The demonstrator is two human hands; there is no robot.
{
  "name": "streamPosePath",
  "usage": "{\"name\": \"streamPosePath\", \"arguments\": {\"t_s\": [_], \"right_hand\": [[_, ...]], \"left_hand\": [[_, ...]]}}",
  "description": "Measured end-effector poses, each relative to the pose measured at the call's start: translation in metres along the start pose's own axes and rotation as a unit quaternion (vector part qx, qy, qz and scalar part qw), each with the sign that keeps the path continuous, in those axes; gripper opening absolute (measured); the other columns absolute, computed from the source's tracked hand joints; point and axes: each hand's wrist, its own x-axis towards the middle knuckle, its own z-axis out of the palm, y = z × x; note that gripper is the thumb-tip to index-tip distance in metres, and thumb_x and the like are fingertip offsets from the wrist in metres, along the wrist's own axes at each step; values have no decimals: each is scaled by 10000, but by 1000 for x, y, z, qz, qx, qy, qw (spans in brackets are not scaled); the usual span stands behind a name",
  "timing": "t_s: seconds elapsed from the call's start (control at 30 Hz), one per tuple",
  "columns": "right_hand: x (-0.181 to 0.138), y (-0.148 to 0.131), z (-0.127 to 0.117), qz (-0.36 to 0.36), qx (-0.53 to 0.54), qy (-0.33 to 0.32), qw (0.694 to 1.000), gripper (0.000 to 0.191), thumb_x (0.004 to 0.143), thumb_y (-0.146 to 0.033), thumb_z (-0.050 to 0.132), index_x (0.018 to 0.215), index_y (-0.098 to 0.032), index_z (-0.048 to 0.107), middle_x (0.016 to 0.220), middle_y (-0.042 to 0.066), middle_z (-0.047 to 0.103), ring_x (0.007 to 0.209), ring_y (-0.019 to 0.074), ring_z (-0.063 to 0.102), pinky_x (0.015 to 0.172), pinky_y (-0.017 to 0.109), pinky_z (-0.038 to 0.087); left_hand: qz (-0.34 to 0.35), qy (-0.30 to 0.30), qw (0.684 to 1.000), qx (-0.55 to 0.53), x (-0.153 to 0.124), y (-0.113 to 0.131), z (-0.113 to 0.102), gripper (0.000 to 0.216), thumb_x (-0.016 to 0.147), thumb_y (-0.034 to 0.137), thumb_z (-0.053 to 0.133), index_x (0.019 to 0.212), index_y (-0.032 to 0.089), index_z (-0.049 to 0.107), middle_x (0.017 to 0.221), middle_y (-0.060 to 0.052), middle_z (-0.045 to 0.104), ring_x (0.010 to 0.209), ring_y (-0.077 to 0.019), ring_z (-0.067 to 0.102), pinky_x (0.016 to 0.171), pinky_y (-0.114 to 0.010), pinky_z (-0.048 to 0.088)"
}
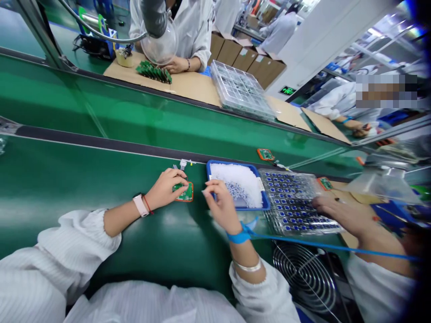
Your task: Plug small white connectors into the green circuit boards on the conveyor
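Note:
My left hand (164,190) is closed, with thumb and fingers at the left part of a small green circuit board (186,194) with an orange edge, low over the green bench. My right hand (220,204) is raised to the right of the board, thumb and forefinger pinched together. Whatever is between those fingertips is too small to make out. A blue wrist strap circles that wrist. Just beyond it sits a blue tray (266,204) holding many tiny white pieces (232,174). Small white connector-like parts (182,164) lie behind my left hand.
At right, a co-worker's hand (336,213) reaches over a clear plastic tray (292,231) with rows of blue parts. A blue cord (319,245) runs rightward above a fan grille (303,273). Another circuit board (265,154) lies behind. Across the bench, a person handles green boards (153,72).

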Motion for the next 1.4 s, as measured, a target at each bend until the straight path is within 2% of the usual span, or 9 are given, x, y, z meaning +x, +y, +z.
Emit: {"name": "streamPosePath", "arguments": {"t_s": [0.1, 0.2, 0.6, 0.9, 1.0, 1.1, 1.2, 1.3, 1.4], "right_hand": [[9, -4, 37, -4, 45, -23, 999, 146, 860, -254, 471, 741, -200, 537, 924, 70, 522, 935, 193, 528, 853, 369, 431], [13, 6, 54, 10, 67, -21, 998, 140, 856, -256, 466, 753, -196, 540, 930, 69, 511, 947, 195, 520, 870, 370, 426], [20, 11, 53, 23, 55, -66, 996, 130, 836, -230, 463, 718, -197, 509, 908, 64, 503, 925, 186, 513, 851, 356, 435], [24, 19, 59, 41, 36, -59, 997, 133, 798, -189, 471, 668, -194, 500, 855, 66, 502, 868, 189, 517, 795, 351, 446], [22, 11, 60, 39, 29, -42, 998, 132, 796, -184, 476, 667, -193, 505, 840, 65, 502, 845, 190, 521, 781, 353, 448], [17, -4, 43, 3, 4, -6, 1000, 124, 823, -192, 469, 716, -197, 530, 889, 69, 518, 893, 193, 529, 814, 359, 443], [12, -4, 2, -35, -65, 40, 996, 122, 841, -207, 465, 766, -206, 561, 933, 78, 543, 938, 205, 525, 852, 378, 423], [6, 30, -50, 5, -154, 122, 980, 129, 817, -251, 487, 732, -197, 568, 884, 91, 559, 906, 223, 527, 842, 393, 417], [-5, 80, -88, 102, -232, 169, 952, 120, 749, -276, 514, 678, -194, 565, 816, 98, 567, 867, 247, 519, 824, 416, 413]], "left_hand": [[3, 22, 999, -40, 6, 1, 2, 127, 858, 248, 565, 815, 190, 670, 979, -44, 644, 930, -181, 558, 852, -328, 411], [-18, 15, 998, -50, 10, 0, 1, 108, 835, 217, 590, 780, 184, 677, 871, -24, 672, 845, -169, 580, 820, -321, 420], [-68, -43, 996, -35, 13, -4, -4, 151, 803, 200, 562, 699, 187, 671, 806, -26, 686, 800, -180, 605, 764, -318, 453], [-149, -106, 983, -3, 28, 1, -11, 158, 750, 196, 554, 679, 168, 692, 760, -38, 699, 716, -181, 622, 691, -285, 450], [-141, -88, 986, 20, 22, -1, -14, 116, 759, 217, 585, 731, 155, 679, 798, -53, 685, 734, -184, 615, 692, -290, 452], [-61, -80, 993, 53, 5, -6, -19, 359, 752, 391, 659, 1033, 170, 638, 1026, -89, 662, 949, -243, 591, 820, -354, 449], [26, -115, 988, 96, -12, -9, -21, 661, 718, 525, 675, 1288, 245, 490, 1284, -96, 555, 1215, -316, 442, 967, -445, 369], [36, -126, 986, 98, -13, -6, -22, 604, 750, 491, 653, 1282, 254, 496, 1222, -100, 594, 1134, -310, 512, 946, -451, 380], [-39, -123, 991, -21, 3, 0, -21, 633, 709, 464, 684, 1262, 232, 481, 1059, -86, 660, 955, -261, 608, 851, -408, 450]]}}
